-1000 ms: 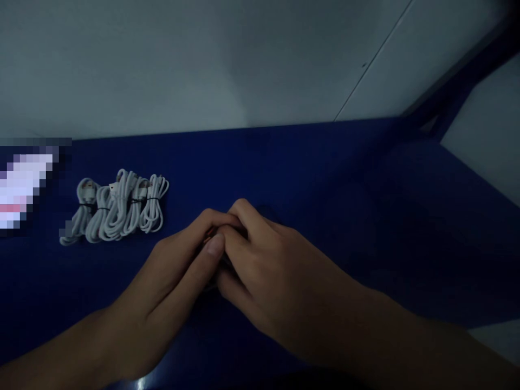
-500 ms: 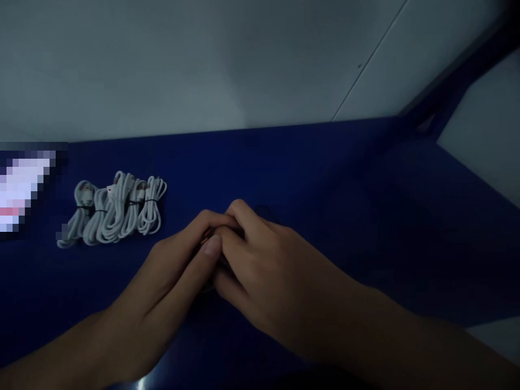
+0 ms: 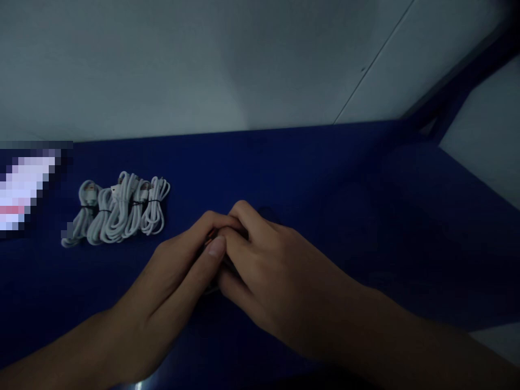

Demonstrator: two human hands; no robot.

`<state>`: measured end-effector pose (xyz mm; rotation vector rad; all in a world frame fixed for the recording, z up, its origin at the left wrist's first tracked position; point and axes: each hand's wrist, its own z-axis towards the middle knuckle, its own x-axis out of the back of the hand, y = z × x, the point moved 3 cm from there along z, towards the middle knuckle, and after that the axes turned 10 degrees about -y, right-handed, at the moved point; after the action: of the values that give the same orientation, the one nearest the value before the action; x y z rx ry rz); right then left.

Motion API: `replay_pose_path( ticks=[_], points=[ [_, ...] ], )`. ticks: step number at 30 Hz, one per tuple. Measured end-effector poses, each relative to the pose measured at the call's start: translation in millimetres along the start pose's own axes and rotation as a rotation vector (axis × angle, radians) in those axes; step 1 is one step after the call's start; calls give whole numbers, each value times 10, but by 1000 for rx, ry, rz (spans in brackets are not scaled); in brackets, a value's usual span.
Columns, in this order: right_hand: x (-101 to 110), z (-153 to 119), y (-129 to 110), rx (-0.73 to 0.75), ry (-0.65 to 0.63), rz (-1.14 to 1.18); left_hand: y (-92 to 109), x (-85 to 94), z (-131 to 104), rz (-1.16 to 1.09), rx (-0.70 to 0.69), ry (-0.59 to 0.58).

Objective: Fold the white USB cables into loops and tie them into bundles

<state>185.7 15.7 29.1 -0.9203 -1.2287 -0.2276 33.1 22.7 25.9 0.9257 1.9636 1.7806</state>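
My left hand (image 3: 182, 271) comes in from the lower left, its thumb and fingers pressed together against my right hand. From the other side, my right hand (image 3: 264, 265) curls its fingers over the same spot, and the two meet at the middle. Between them is what looks like a coiled cable (image 3: 212, 290), mostly hidden; a pale curved strand peeks out below. A small orange-brown bit (image 3: 210, 236) shows by the left thumb. To the left, several white coiled cables (image 3: 122, 211) lie side by side on the table, bound with thin black ties.
The blue tabletop (image 3: 252, 168) runs back to a grey-white panel (image 3: 162, 70). At the far left sits a bright, pixelated object (image 3: 28, 189). A dark blue frame bar (image 3: 455, 92) slants along the right side.
The whole view has shifted slightly, so everything sits a little farther right. Both hands keep the same closed hold, with hardly any visible finger movement.
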Motion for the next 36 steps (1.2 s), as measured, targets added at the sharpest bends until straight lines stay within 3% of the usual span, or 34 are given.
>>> replay_pose_path(
  ticks=[27,36],
  points=[
    [-3,-14,-12,-1,12,-32,8,4,7,-11,-9,-32],
    [0,18,-54,-79,-106,-25,6,-1,6,27,2,-1]
  ],
)
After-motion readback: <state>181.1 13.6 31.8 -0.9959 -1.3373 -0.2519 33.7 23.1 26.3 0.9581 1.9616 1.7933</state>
